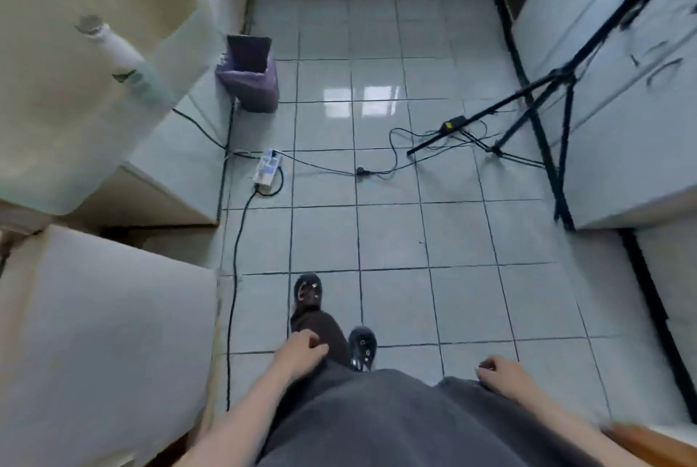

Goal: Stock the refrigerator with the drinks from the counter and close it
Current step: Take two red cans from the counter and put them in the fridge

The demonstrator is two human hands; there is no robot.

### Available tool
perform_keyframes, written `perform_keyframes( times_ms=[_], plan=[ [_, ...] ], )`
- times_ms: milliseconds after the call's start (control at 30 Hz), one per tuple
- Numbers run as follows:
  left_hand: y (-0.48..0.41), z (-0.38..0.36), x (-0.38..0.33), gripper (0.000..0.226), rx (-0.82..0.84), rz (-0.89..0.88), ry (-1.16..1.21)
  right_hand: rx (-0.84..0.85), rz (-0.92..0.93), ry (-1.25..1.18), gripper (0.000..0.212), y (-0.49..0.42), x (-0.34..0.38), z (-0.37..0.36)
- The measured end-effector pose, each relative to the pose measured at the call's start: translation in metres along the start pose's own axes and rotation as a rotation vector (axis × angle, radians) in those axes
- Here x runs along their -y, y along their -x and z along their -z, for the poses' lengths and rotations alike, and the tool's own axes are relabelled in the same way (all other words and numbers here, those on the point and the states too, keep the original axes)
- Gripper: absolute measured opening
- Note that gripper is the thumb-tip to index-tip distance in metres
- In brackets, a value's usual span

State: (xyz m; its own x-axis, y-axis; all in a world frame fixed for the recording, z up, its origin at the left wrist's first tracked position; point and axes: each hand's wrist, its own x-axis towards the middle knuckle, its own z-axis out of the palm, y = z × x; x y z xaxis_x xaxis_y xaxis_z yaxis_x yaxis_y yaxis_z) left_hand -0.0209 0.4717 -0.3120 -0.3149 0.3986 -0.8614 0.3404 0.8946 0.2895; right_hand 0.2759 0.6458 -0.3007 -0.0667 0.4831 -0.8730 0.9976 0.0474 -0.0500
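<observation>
Head view: hands empty. Left hand (301,347) loosely curled by the thigh, right hand (499,372) curled at the hip, neither clamped on anything. Fridge (94,334) at the floor's left edge; bottle (120,55) blurred on a pale surface in the upper left corner. Counter drinks not in sight. Judged step: walking between loads. Next: reach the counter and pick up a drink.
</observation>
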Motion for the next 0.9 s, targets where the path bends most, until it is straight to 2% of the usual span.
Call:
perform_keyframes(
  times_ms=[200, 300, 333, 500, 600, 800, 900],
  plan=[
    [-0.021, -0.014, -0.084, 0.033, 0.125, -0.052, -0.168, 0.021, -0.112, -0.359, 0.009, -0.009, -0.068, -0.005],
    [-0.045, -0.016, -0.14, 0.013, 0.203, -0.068, -0.249, -0.02, -0.202, -0.56, 0.025, -0.016, -0.086, 0.003],
    [-0.055, -0.018, -0.164, 0.016, 0.205, -0.068, -0.269, -0.032, -0.221, -0.62, 0.028, -0.02, -0.094, 0.009],
    [-0.116, -0.041, -0.316, 0.019, 0.171, -0.162, -0.496, -0.072, -0.325, -0.821, 0.02, -0.038, -0.166, 0.066],
    [-0.14, -0.07, -0.425, 0.02, 0.147, -0.278, -0.651, -0.212, -0.41, -1.011, 0.028, -0.038, -0.217, 0.103],
    [-0.131, -0.159, -0.621, 0.038, 0.21, -0.571, -0.931, -0.409, -0.585, -1.373, 0.025, -0.033, -0.287, 0.147],
    [-0.124, -0.208, -0.68, 0.037, 0.294, -0.6, -1.019, -0.413, -0.67, -1.487, 0.015, -0.037, -0.303, 0.142]
  ],
)
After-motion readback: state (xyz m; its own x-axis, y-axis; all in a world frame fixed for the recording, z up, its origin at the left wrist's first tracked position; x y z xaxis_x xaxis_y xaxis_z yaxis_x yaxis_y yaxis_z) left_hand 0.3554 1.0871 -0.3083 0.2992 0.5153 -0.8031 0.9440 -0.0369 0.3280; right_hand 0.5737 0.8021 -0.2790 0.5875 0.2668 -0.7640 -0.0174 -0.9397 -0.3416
